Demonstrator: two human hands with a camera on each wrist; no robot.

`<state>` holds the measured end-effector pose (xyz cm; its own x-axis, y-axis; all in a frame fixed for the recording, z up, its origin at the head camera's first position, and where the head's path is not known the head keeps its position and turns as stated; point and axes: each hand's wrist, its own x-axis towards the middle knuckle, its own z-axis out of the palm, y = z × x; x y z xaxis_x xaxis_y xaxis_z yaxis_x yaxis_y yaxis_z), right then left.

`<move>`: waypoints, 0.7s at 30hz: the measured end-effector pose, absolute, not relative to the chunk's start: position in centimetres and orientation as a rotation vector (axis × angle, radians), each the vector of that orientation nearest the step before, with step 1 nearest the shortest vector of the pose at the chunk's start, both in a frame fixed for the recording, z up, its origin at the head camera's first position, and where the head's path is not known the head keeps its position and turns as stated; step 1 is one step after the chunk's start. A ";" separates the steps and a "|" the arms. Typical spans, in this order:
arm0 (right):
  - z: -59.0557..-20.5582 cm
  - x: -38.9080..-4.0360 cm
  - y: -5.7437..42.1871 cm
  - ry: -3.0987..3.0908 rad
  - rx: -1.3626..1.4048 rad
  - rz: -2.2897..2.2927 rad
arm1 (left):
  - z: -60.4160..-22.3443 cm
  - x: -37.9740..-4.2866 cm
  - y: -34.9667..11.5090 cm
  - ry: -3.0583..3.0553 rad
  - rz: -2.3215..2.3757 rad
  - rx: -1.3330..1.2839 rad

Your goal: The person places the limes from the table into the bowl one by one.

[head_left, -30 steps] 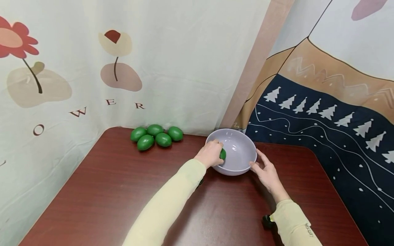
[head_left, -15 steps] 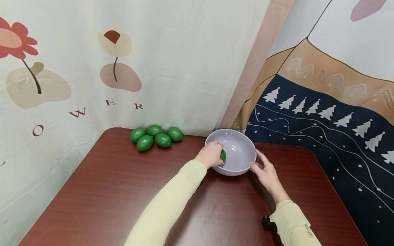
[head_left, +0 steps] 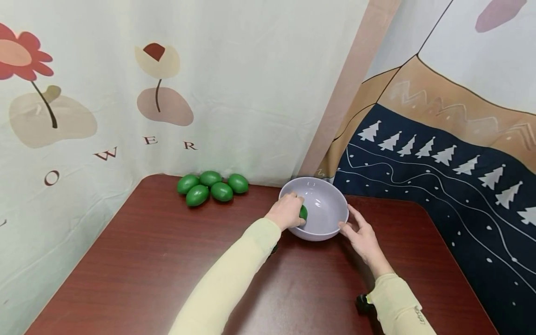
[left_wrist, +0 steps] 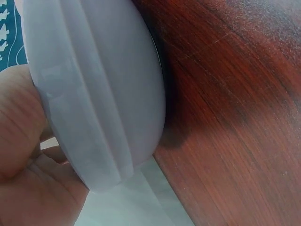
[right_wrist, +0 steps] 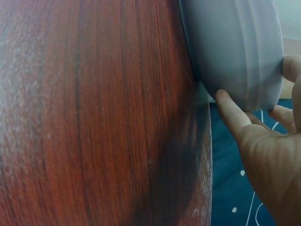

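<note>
In the head view, a smooth lavender bowl (head_left: 326, 211) stands near the table's back edge. My left hand (head_left: 287, 211) reaches over its left rim and grips a dark green, egg-shaped fruit (head_left: 303, 212) inside it; most of the fruit is covered by the fingers. Seen from the left wrist, that hand (left_wrist: 33, 155) bends over the rim, and the bowl's ridged wall (left_wrist: 101, 89) hides the fruit. My right hand (head_left: 363, 236) holds the bowl's right side, thumb and fingers spread at the rim. The right wrist view shows fingertips (right_wrist: 223, 95) against the outer wall.
Several more green egg-shaped fruits (head_left: 197, 195) lie clustered at the back left of the dark red wooden table (head_left: 167, 260). A pale flower-print curtain (head_left: 251, 93) hangs right behind the table, and a navy tree-patterned cloth (head_left: 418, 177) hangs at the right.
</note>
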<state>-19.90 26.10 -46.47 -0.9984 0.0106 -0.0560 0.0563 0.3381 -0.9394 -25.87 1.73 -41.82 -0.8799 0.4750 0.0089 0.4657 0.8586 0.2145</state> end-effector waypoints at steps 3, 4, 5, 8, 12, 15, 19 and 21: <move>-46.5 -19.9 26.1 2.526 0.066 -1.793 | -41.7 -25.8 1.7 2.979 0.318 0.759; -46.5 -19.9 26.1 2.518 0.068 -1.803 | -41.7 -25.8 1.6 2.981 0.320 0.764; -46.5 -19.9 26.1 2.510 0.068 -1.814 | -41.7 -25.8 1.6 2.982 0.320 0.769; -46.5 -19.9 26.1 2.496 0.070 -1.832 | -41.6 -25.7 1.5 2.987 0.320 0.791; -46.5 -19.8 26.1 2.494 0.062 -1.837 | -41.6 -25.6 1.2 2.995 0.326 0.831; -46.5 -19.7 26.1 2.496 0.061 -1.834 | -41.5 -25.5 1.0 3.004 0.336 0.872; -46.5 -19.8 26.1 2.497 0.058 -1.830 | -41.3 -25.3 0.5 3.003 0.359 0.909; -46.5 -19.7 26.1 2.500 0.051 -1.828 | -41.2 -25.2 0.3 2.999 0.363 0.924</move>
